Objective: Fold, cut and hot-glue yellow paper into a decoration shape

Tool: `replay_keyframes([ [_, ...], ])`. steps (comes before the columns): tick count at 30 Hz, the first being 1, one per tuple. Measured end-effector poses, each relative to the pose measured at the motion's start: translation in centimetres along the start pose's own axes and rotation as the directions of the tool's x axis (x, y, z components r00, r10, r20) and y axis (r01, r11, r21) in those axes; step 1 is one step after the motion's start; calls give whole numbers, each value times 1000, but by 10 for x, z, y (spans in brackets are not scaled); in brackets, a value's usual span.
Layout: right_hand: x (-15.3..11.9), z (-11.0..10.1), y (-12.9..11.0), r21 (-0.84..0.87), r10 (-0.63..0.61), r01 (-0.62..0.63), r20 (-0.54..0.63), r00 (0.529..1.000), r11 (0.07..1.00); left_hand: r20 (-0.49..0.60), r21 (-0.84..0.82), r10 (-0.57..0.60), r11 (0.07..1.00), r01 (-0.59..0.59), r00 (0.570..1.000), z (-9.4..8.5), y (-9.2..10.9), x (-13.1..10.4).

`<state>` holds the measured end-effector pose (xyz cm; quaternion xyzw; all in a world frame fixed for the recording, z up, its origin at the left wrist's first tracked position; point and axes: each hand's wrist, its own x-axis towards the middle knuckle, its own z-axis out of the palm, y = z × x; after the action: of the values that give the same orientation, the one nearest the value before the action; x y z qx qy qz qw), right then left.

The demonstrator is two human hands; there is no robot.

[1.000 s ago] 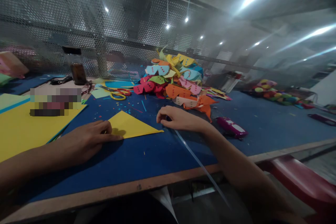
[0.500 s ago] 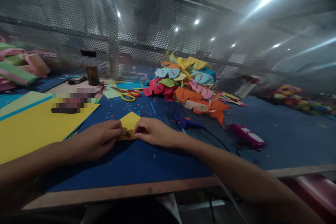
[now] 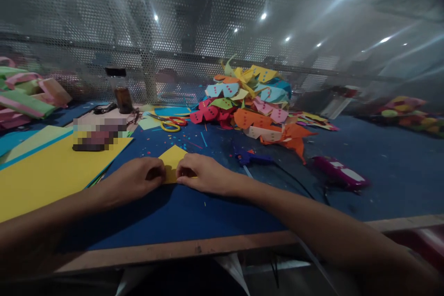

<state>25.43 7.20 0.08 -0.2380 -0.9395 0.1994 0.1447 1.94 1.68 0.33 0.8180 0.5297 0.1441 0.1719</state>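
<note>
A small yellow sheet of paper (image 3: pixel 172 163) lies on the blue tabletop, its upper corner pointing away from me and a straight edge towards me. My left hand (image 3: pixel 140 175) has its thumb and fingers closed on the paper's left side. On the right side, my right hand (image 3: pixel 203 173) pinches the paper with curled fingers. The paper's two side corners are hidden under my fingers. Just beyond it are tiny coloured paper scraps and scissors with yellow and red handles (image 3: pixel 170 126).
Large yellow sheets (image 3: pixel 45 171) lie stacked at left, with a blurred-out object (image 3: pixel 99 135) on top. Behind stands a dark-lidded bottle (image 3: pixel 123 92). Folded paper shapes (image 3: pixel 260 113) are heaped centre right. A blue glue gun (image 3: pixel 251 157) with a cord and a purple device (image 3: pixel 338 173) lie right.
My left fingers have drawn back slightly into a pinch at the paper's left side, baring more of its middle. My right hand stays at its side. The camera view has shifted slightly.
</note>
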Motion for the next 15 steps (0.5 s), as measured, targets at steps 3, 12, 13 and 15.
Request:
replay_keyframes([
  [3, 0, 2, 2, -4, -8, 8, -10, 1000, 1000, -7, -12, -28, 1000, 28, 1000, 1, 3, 1],
  [12, 0, 2, 2, 32, 3, -2, -10, 1000, 999, -40, -98, -26, 995, 22, 999, 3, 6, -1],
  [13, 0, 2, 1, 39, 3, -3, -8, 1000, 999, -47, -95, -23, 995, 19, 999, 3, 7, -2],
  [15, 0, 1, 0, 45, 9, -8, -7, 1000, 999, -60, -74, -17, 997, 12, 998, 3, 8, -1],
])
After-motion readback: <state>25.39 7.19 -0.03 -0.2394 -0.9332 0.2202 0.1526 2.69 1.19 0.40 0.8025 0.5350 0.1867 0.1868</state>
